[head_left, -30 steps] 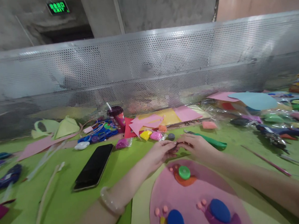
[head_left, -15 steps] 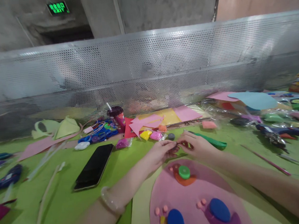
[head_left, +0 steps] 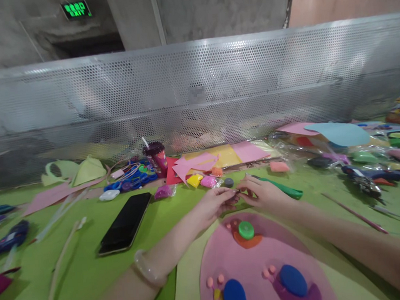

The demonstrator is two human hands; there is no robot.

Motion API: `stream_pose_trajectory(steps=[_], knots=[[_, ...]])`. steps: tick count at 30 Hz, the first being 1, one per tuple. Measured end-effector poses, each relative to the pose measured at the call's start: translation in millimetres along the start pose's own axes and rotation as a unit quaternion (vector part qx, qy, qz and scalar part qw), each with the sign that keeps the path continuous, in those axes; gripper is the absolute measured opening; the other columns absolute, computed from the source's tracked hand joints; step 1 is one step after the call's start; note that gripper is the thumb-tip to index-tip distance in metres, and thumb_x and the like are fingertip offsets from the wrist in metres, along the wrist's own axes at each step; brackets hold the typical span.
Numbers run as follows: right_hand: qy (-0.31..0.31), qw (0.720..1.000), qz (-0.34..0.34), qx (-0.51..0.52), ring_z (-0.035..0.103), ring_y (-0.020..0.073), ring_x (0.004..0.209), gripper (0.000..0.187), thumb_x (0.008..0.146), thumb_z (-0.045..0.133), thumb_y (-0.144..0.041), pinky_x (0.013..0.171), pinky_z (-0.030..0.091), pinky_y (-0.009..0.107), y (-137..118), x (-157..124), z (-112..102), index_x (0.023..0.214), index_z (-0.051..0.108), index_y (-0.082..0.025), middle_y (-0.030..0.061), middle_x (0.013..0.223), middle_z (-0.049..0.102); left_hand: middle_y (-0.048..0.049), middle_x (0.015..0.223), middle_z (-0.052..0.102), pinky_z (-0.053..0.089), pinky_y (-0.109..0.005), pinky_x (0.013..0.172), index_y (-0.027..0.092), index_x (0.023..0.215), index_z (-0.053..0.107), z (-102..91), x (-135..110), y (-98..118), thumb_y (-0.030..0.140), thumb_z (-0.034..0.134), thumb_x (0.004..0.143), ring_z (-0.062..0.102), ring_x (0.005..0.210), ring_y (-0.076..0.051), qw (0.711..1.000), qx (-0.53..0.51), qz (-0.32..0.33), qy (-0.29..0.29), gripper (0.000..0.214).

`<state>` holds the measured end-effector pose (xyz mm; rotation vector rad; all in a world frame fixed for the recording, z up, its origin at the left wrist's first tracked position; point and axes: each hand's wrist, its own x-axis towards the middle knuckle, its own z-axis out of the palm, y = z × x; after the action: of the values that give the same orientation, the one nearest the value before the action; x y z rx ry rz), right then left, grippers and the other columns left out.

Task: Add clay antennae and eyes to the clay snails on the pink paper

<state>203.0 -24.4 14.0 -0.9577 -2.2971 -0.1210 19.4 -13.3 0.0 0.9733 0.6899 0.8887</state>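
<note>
My left hand (head_left: pixel 215 203) and my right hand (head_left: pixel 263 194) meet fingertip to fingertip just beyond a pink sheet (head_left: pixel 252 265) on the green table (head_left: pixel 74 268). Between the fingers is a small dark piece; what it is cannot be told. On the pink sheet lie clay snails: one orange with a green cap (head_left: pixel 246 230), and two nearer me with blue caps (head_left: pixel 234 296) (head_left: pixel 293 280). A green clay roll (head_left: pixel 285 189) lies just behind my right hand.
A black phone (head_left: pixel 125 223) lies left of my left arm. Small bags of coloured clay (head_left: pixel 202 182), a dark cup (head_left: pixel 156 156), blue scissors (head_left: pixel 133 179) and coloured paper sheets (head_left: pixel 221 157) sit along a perforated metal screen (head_left: pixel 196 91). More clay bags (head_left: pixel 368 156) lie at right.
Both hands stay together over the far edge of the pink sheet; the fingers have shifted only slightly.
</note>
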Motion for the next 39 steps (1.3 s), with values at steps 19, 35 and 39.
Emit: stream_pose_trajectory(steps=[19,35,39], knots=[[0.046,0.996,0.006,0.071,0.058,0.0148,0.064,0.015,0.084,0.046,-0.017,0.055,0.047,0.027,-3.3,1.2,0.7,0.088,0.059,-0.022,0.0043,0.080,0.063,-0.0019,0.072,0.063,0.045,-0.025,0.066,0.014,0.077,0.063,-3.7,1.5,-1.8,0.031,0.079,0.061,0.058,0.066,-0.011,1.000,0.002,0.007,0.004,0.028],[0.021,0.998,0.014,0.061,0.064,0.0190,0.081,0.017,0.087,0.047,-0.021,0.073,0.051,0.030,-2.9,0.2,-1.0,0.093,0.063,-0.024,0.0055,0.092,0.068,-0.0015,0.070,0.061,0.046,-0.025,0.064,0.013,0.079,0.062,-3.1,2.0,-0.7,0.024,0.077,0.063,0.057,0.065,-0.010,1.000,-0.023,0.009,0.010,0.025],[0.035,0.998,0.026,0.053,0.064,0.0177,0.072,0.013,0.086,0.050,-0.023,0.068,0.052,0.031,-2.5,0.0,-1.1,0.085,0.063,-0.022,0.0048,0.082,0.068,-0.0017,0.070,0.062,0.046,-0.026,0.066,0.013,0.078,0.061,-2.4,0.2,1.3,0.022,0.074,0.066,0.058,0.065,-0.011,1.000,-0.016,0.004,0.014,0.019]])
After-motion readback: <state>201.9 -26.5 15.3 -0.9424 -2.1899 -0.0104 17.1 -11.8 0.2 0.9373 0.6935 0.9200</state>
